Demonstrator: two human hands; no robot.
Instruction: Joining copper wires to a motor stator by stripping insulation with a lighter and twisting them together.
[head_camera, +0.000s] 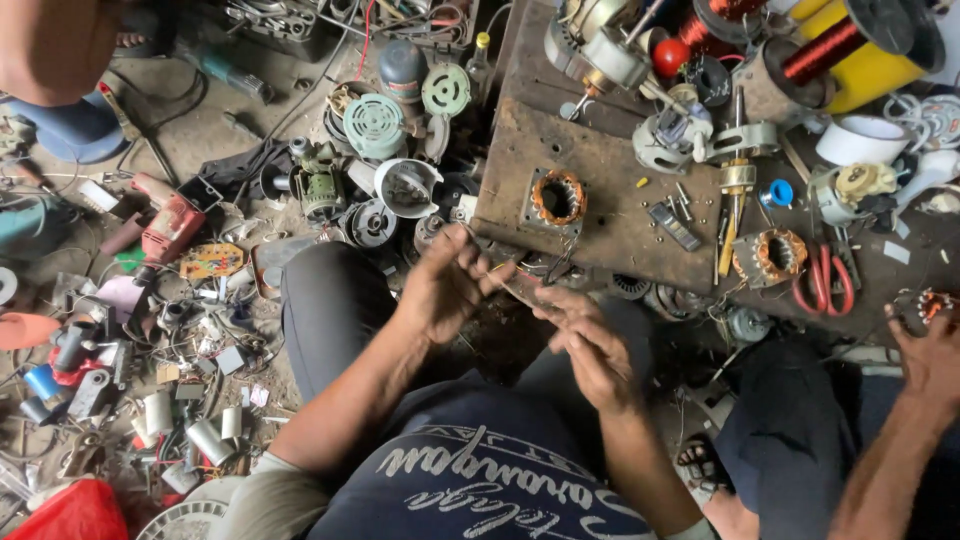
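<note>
Your left hand (445, 285) and right hand (590, 350) each pinch 1 end of a thin flat strip (520, 290) beside the worktop (610, 215); it looks light, bendable: grip the ends.

Far bench (600, 210) carries a copper-wound stator (558, 197), a second stator (770, 255) beside red-handled scissors (825, 285), a yellow spool of copper wire (860, 45) and white tape roll (860, 140); left floor holds a red drill (170, 225), green fan covers (375, 125) and scattered capacitors (205, 440).
</note>
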